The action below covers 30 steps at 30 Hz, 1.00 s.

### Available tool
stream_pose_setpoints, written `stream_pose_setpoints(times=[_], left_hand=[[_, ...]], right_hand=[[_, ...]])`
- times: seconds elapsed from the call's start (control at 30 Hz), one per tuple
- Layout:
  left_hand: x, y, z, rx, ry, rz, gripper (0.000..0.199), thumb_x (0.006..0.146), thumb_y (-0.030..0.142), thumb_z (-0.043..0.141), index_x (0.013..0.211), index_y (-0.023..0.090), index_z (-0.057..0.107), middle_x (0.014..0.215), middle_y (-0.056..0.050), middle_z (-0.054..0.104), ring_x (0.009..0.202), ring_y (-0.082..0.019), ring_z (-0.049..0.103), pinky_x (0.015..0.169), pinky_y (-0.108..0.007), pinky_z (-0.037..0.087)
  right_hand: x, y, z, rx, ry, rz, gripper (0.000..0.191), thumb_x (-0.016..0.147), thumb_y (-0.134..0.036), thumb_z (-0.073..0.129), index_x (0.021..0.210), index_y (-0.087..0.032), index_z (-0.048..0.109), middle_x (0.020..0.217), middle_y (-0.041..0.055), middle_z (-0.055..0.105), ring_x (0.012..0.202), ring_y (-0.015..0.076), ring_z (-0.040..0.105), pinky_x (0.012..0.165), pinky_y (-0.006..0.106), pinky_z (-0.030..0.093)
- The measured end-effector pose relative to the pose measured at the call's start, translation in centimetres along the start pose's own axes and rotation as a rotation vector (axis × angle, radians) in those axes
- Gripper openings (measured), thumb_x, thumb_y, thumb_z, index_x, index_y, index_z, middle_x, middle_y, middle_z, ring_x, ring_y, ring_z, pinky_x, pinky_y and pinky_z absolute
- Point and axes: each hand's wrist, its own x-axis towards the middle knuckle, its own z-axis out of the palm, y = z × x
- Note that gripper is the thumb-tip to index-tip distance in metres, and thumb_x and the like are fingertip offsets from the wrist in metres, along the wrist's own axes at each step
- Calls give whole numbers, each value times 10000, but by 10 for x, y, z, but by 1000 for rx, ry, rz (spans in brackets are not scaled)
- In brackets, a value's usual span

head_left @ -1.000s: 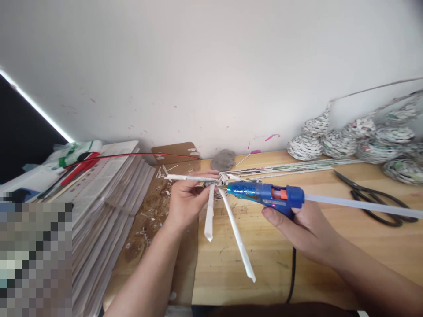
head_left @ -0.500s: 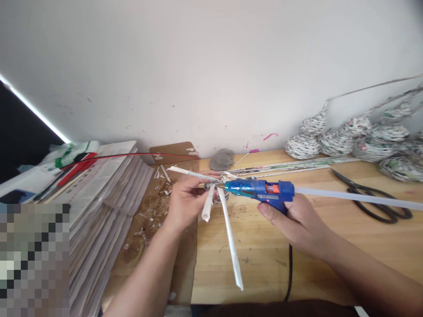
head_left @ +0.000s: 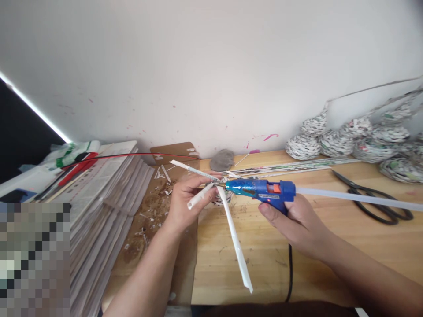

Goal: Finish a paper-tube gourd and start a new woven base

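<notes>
My right hand (head_left: 294, 220) is wrapped round the handle of a blue hot glue gun (head_left: 256, 188), its nozzle pointing left. A long translucent glue stick (head_left: 350, 197) sticks out of the gun's back. My left hand (head_left: 190, 198) is closed on a small woven paper piece (head_left: 222, 198), which is mostly hidden behind the fingers and the nozzle. From that piece a long white paper tube (head_left: 235, 240) slants down toward me. A shorter paper tube (head_left: 200, 197) lies across the left fingers, and another tube (head_left: 190, 169) points up to the left. The nozzle tip is at the joint of these tubes.
Black scissors (head_left: 373, 198) lie open at right. Woven paper gourd shapes (head_left: 303, 146) stand along the wall, with long paper rods (head_left: 280, 166) and a grey lump (head_left: 222, 159) at the back. A newspaper stack (head_left: 112, 211) and scrap-strewn cardboard (head_left: 145, 255) are at left.
The short paper tube has swung left and up across my left hand. The long tube's lower end has shifted slightly right. The glue gun stays almost in place.
</notes>
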Motion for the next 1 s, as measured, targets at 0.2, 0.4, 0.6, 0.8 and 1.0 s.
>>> stream_pose_setpoints(times=[0.2, 0.4, 0.6, 0.8, 1.0], left_hand=[[1, 0, -1, 63, 2, 54, 188, 790, 179, 731, 972, 209, 767, 1056, -73, 754, 1033, -224, 690, 907, -351, 556], [2, -2, -2, 58, 2, 113, 166, 788, 164, 735, 941, 220, 769, 1029, -57, 762, 1041, -210, 691, 908, -335, 554], [3, 0, -2, 90, 7, 117, 171, 788, 174, 738, 952, 212, 769, 1035, -72, 761, 1033, -222, 697, 905, -359, 561], [3, 2, -2, 90, 9, 101, 169, 795, 181, 731, 957, 214, 768, 1040, -71, 759, 1043, -219, 691, 906, -352, 560], [3, 1, -3, 82, 8, 83, 167, 800, 184, 726, 960, 206, 766, 1055, -77, 753, 1035, -219, 690, 895, -357, 562]], right_hand=[[0, 0, 2, 32, 27, -44, 277, 962, -331, 505, 721, -206, 450, 612, -55, 322, 545, 100, 300, 507, 244, 269], [0, -1, 2, 23, 34, -38, 302, 967, -324, 491, 697, -207, 422, 602, -58, 337, 535, 92, 320, 498, 241, 269], [-1, -1, 4, 51, 40, -14, 322, 971, -366, 481, 694, -205, 444, 545, -62, 373, 487, 87, 332, 485, 252, 264], [-1, 0, 7, 144, 32, 41, 262, 973, -417, 476, 864, -202, 580, 531, -62, 416, 457, 89, 363, 460, 252, 270], [-1, 0, 9, 247, 30, 67, 271, 962, -436, 498, 988, -203, 632, 538, -63, 419, 451, 86, 371, 462, 246, 300]])
